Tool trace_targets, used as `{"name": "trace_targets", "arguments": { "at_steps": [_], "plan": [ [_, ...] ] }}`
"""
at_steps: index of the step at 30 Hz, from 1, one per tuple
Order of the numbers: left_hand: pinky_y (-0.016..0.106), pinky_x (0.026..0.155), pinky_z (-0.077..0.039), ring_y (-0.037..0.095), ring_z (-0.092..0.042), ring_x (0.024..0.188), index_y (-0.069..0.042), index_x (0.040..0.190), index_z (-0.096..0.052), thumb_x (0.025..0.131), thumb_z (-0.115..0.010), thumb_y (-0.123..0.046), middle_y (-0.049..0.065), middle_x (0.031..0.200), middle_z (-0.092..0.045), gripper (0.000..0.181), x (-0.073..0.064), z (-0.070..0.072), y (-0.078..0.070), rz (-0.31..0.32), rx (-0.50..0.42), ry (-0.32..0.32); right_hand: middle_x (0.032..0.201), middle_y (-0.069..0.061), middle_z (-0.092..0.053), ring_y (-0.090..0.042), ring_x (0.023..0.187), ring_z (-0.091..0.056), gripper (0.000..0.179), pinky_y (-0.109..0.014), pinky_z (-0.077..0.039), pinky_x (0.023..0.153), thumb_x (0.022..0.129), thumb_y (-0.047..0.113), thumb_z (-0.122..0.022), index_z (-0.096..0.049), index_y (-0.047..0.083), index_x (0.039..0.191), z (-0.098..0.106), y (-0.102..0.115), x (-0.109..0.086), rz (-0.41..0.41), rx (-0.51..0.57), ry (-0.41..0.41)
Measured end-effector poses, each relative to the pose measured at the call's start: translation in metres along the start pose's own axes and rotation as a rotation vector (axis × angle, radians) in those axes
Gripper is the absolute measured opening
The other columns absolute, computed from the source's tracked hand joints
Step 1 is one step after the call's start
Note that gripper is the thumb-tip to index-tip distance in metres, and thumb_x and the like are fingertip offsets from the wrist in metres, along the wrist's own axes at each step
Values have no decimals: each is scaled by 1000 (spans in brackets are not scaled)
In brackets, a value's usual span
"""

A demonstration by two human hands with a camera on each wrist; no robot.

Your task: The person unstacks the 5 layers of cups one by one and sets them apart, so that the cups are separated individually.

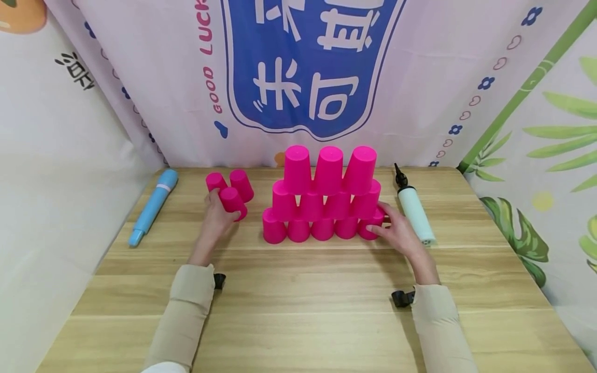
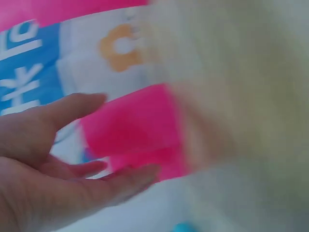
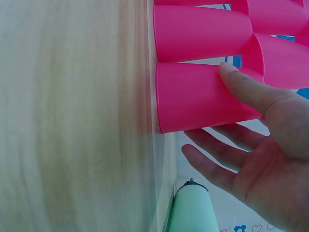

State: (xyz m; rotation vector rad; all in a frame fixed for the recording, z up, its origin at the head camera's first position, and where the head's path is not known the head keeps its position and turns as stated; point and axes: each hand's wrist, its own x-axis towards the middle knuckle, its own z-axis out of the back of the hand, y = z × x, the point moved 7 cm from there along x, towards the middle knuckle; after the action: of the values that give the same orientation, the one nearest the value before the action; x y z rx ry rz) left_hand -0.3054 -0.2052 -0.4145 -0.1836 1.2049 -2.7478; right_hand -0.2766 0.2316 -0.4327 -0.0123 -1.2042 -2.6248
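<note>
1. Pink cups (image 1: 311, 206) stand upside down in three rows, centre of the frame.
2. Right hand (image 1: 401, 233) lays its thumb on the bottom row's right-end cup (image 1: 364, 231), other fingers spread.
3. Left hand (image 1: 216, 215), left of centre, pinches one loose cup (image 1: 230, 198) between thumb and fingers, two more cups (image 1: 241, 185) beside it.
4. Blue tube (image 1: 154, 207) lies far left; mint pump (image 1: 415, 213), right.

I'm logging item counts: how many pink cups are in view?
15: five in the bottom row, four in the middle row, three in the top row, and three cups at the left hand. Some may be hidden behind.
</note>
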Motion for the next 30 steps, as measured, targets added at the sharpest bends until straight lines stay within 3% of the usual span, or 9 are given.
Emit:
{"name": "trace_targets", "arguments": {
  "at_steps": [3,6,9,12,15,19,25,30],
  "plan": [
    [55,105,-34,49,-34,124,16,142,-19,83,-64,-2,38,137,-28,77,-14,19,-23,-54,51,-18,131,-22,-52,-39,115,-54,71,-52,-47,95,87,18,-72,-36,2,145,1,1,0,4,-3,-2],
    [55,103,-37,47,-38,121,15,142,-23,86,-61,-3,36,134,-33,69,-24,38,-50,-144,45,-67,131,-22,-52,-39,115,-54,70,-52,-47,94,87,18,-73,-36,2,145,2,1,1,6,-3,-10],
    [54,103,-39,43,-40,123,10,143,-28,92,-57,-7,31,136,-37,61,-32,49,-75,-214,-1,-92,131,-22,-52,-40,115,-54,70,-52,-47,94,87,17,-72,-36,2,145,2,1,1,7,-4,-8],
    [50,102,-41,39,-43,126,4,142,-34,95,-56,-12,25,138,-40,54,-36,51,-94,-255,-101,-103,133,-23,-51,-41,115,-54,71,-52,-47,95,87,18,-72,-34,2,146,0,-1,1,-5,-3,5],
    [46,103,-42,33,-43,130,0,142,-37,96,-58,-17,19,140,-42,53,-38,47,-112,-311,-222,-93,134,-23,-50,-42,116,-54,72,-53,-46,95,88,18,-71,-33,1,146,-2,-1,0,-13,-4,16],
    [45,104,-41,29,-42,131,-5,143,-38,94,-62,-27,15,141,-42,59,-38,33,-139,-374,-300,-22,133,-23,-51,-41,116,-53,71,-53,-46,95,88,18,-71,-34,1,146,-2,-1,0,-7,5,13],
    [43,102,-44,26,-40,132,-15,148,-32,87,-69,-40,7,144,-39,75,-35,2,-168,-373,-278,103,131,-23,-52,-40,116,-54,70,-52,-47,95,87,16,-72,-35,1,145,-2,-1,-1,5,12,6],
    [41,94,-50,25,-44,126,-14,147,-32,84,-73,-39,8,138,-42,80,-33,-15,-180,-353,-274,124,131,-22,-53,-39,115,-55,70,-51,-47,95,87,17,-72,-36,1,145,-2,-1,0,9,6,-3]
  ]
}}
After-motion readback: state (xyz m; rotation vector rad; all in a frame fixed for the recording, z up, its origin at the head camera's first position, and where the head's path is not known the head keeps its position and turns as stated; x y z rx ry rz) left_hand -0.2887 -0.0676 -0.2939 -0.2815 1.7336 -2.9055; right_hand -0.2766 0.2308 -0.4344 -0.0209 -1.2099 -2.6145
